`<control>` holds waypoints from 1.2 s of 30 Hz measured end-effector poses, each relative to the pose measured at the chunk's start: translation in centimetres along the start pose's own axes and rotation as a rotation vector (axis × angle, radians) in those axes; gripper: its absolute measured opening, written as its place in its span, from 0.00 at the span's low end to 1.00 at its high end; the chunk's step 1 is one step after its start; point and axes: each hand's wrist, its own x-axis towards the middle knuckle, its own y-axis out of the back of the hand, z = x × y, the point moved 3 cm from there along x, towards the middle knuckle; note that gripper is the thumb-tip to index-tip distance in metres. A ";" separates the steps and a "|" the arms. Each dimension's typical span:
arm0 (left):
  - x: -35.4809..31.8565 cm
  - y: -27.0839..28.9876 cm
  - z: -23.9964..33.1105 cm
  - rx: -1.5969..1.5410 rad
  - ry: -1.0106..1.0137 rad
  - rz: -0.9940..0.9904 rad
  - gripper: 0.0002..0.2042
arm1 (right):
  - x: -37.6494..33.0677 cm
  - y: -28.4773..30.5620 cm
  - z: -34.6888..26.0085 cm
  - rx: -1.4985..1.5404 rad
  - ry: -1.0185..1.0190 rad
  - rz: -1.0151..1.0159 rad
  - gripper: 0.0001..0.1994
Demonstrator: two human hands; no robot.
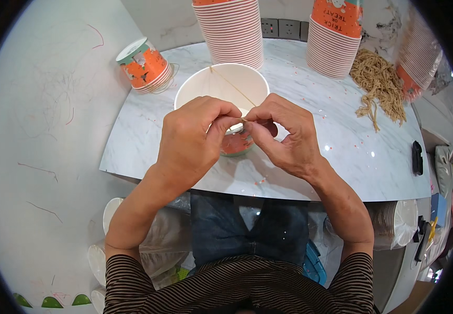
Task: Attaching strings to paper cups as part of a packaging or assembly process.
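Note:
A large paper bucket (195, 89), white inside with an orange and green printed outside, stands in front of me on the marble-patterned table. A thin tan cord (231, 85) runs from its far rim across the opening to my fingertips. My left hand (188, 136) is closed in a pinch on the cord at the near rim. My right hand (289, 133) pinches the same cord beside it, thumb and forefinger almost touching those of the left. The cord's end between the fingertips is mostly hidden.
A tall stack of paper buckets (230, 31) stands behind, another stack (333, 47) at the back right. A short stack (144, 65) with cords sits at the far left. Right lie a heap of tan cords (380, 86) and a small black object (417, 158). Wrapped buckets (406, 214) sit below the table.

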 end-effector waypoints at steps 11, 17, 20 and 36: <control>1.9 0.8 -1.1 -0.510 0.341 -0.488 0.07 | -0.2 -0.1 0.1 0.098 -0.103 -0.023 0.06; 2.5 0.8 -1.3 -0.544 0.400 -0.488 0.08 | 0.0 0.3 0.3 0.074 0.011 -0.050 0.07; 2.6 0.6 -1.0 -0.526 0.413 -0.458 0.08 | -0.1 0.4 0.2 0.091 0.025 -0.051 0.05; 2.1 0.8 -1.3 -0.495 0.361 -0.323 0.10 | 0.1 1.0 0.7 0.089 -0.114 0.028 0.02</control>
